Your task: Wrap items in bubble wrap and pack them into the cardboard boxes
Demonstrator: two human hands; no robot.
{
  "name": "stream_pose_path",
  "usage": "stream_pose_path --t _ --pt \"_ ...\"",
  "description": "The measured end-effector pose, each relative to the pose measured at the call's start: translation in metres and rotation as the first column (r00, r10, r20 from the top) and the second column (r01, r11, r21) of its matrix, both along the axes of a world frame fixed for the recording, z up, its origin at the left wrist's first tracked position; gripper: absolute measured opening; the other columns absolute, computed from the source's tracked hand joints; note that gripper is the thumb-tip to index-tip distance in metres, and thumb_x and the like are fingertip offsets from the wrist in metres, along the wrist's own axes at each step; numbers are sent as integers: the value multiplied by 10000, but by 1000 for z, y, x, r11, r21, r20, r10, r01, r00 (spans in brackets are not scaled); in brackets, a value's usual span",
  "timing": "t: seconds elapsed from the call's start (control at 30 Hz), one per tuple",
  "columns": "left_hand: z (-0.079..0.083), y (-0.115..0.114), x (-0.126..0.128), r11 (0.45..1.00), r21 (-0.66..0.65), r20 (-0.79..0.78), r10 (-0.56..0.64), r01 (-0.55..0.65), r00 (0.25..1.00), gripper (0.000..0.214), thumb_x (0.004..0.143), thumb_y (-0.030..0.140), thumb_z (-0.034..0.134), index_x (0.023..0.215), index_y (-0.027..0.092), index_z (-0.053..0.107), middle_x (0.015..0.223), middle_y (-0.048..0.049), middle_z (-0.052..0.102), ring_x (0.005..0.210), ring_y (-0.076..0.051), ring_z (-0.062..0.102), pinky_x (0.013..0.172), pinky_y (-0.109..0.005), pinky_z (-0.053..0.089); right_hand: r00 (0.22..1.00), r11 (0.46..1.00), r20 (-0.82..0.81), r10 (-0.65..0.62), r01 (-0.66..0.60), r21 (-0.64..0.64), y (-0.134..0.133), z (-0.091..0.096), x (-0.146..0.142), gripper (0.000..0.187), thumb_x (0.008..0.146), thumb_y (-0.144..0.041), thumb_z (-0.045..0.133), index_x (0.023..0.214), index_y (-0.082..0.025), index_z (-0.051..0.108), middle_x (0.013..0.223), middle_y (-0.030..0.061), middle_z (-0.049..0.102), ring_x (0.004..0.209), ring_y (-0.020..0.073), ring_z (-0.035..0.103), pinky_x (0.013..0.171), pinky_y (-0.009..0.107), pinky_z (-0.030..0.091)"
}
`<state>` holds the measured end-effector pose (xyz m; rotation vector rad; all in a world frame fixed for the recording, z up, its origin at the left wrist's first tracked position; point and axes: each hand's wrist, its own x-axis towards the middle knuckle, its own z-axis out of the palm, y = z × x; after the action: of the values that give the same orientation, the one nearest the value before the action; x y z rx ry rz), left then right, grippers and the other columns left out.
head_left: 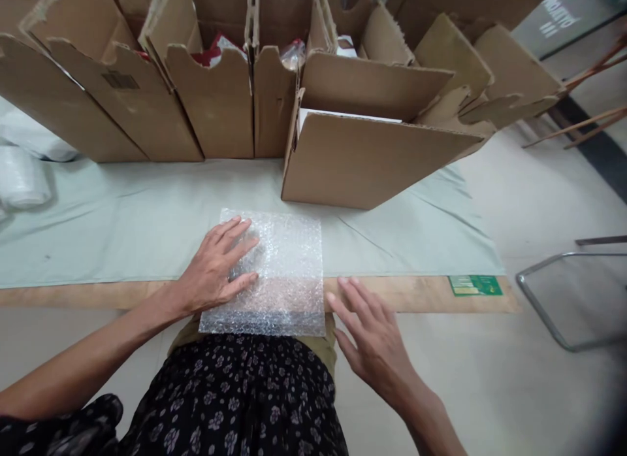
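Note:
A clear sheet of bubble wrap (289, 260) lies flat across the table's front edge, its near end hanging past the edge toward my body. My left hand (218, 266) rests open on its left side, fingers spread and pointing away from me. Just off the right edge of the sheet, my right hand (369, 325) hovers over the wooden table edge with its fingers stretched out. Nothing is held in either hand.
Cardboard boxes with open tops (210, 110) stand in a row along the back, and one box (372, 162) juts nearer. White plastic-wrapped rolls (24, 175) lie at left. A green card (475, 285) sits on the front edge; a metal-framed chair (543, 312) stands right.

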<state>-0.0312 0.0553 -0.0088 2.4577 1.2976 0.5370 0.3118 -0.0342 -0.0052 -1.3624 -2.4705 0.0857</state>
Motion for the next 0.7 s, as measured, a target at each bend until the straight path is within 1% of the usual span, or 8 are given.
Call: stream_pose_path --t 0.13,0.23,0.3,0.37,0.47,0.53,0.6,0.7 --pt "23 -14 -11 984 -159 102 -66 81 993 518 946 494 643 1413 274 604 1597 -109 497 1557 -359 315 1242 -603 319 991 996 -98 89 -90 -5 16 -6 -26 512 910 -39 552 1365 -259 634 1561 124 546 1482 320 468 1081 532 492" --pt "44 -24 -33 881 -429 194 -127 200 973 582 947 647 579 1449 352 588 1624 -76 474 1574 -358 296 1223 -633 346 920 976 -345 189 -213 -35 32 -4 -35 389 926 -40 532 1196 -250 716 1354 71 720 1314 264 640 1007 478 563" --pt "54 -28 -50 788 -560 271 -117 255 956 718 909 788 501 1500 382 537 1646 -73 441 1573 -367 301 1220 -644 342 853 973 -505 131 -209 -101 37 0 -39 321 966 -100 542 1167 -263 732 1184 30 792 1147 223 730 955 438 600" --pt "59 -31 -61 738 -623 318 -64 260 946 899 816 866 548 1559 366 465 1651 -99 428 1546 -394 349 1212 -638 359 795 968 -603 -71 -90 -232 39 4 -44 242 994 -190 560 1115 -260 757 1058 26 813 985 210 766 855 394 628" --pt "54 -32 -58 783 -616 239 76 91 968 979 730 731 766 1572 347 446 1605 -115 493 1460 -404 484 1122 -568 500 682 916 -646 -343 90 -392 45 8 -51 204 999 -312 584 986 -233 772 888 28 793 777 193 738 657 312 594" --pt "48 -29 -44 820 -562 165 236 -106 958 707 809 593 745 1447 328 596 1469 -98 637 1333 -357 615 1011 -474 588 647 897 -649 -401 134 -421 54 7 -56 225 991 -364 597 929 -221 759 818 19 765 719 181 702 608 288 550" --pt "43 -22 -29 813 -523 156 384 -254 910 376 895 505 635 1172 275 744 1200 -74 773 1104 -289 727 885 -388 618 659 892 -625 -419 170 -419 64 5 -60 250 986 -397 603 873 -218 739 768 9 734 674 167 660 588 279 511" --pt "37 -9 -13 820 -458 182 463 -342 867 283 897 463 569 847 231 723 833 -28 761 767 -208 698 678 -307 566 731 907 -544 -412 275 -319 80 -3 -65 247 977 -423 613 871 -225 717 757 9 718 644 164 609 625 303 486"
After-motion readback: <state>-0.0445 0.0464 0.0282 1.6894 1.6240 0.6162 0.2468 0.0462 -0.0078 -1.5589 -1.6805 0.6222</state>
